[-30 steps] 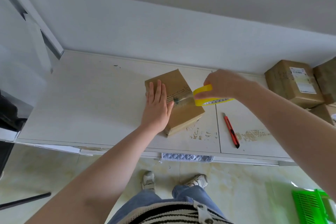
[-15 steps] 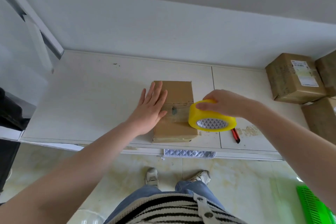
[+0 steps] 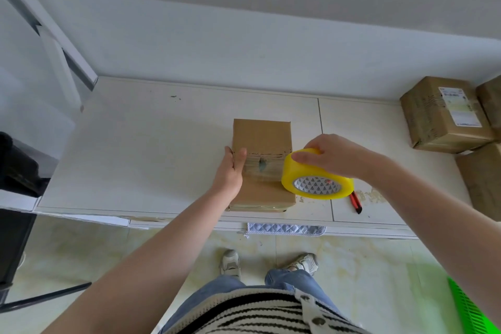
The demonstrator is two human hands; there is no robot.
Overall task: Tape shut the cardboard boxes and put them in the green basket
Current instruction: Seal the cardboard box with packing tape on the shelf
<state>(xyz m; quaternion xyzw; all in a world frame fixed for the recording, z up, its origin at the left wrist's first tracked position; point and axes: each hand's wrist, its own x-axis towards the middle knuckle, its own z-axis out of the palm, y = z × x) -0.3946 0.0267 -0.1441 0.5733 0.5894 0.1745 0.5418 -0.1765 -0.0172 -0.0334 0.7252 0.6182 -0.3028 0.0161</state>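
Cardboard box (image 3: 262, 141) sits near the front edge of the white tabletop (image 3: 141, 149), roughly mid-width, long side running front to back. Plain brown, no print readable on it; a band of clear tape crosses its middle w/ a dark smudge under the film, more tape along the front bottom edge.

Left hand (image 3: 230, 171) rests on the box's left side, thumb laid on the top over the tape band, fingers down the side wall and mostly hidden.

Right hand (image 3: 333, 156) curls over the yellow tape roll (image 3: 316, 175), gripping it at the box's right edge; roll core has a small triangle pattern, no brand legible.

Red utility knife (image 3: 355, 202) lies just right of the roll, partly hidden.

Stacked boxes (image 3: 444, 114) at the tabletop's back right corner; one carries a white shipping label, text too small to read.

Green basket (image 3: 473, 309) on the floor, bottom right, only a corner showing.
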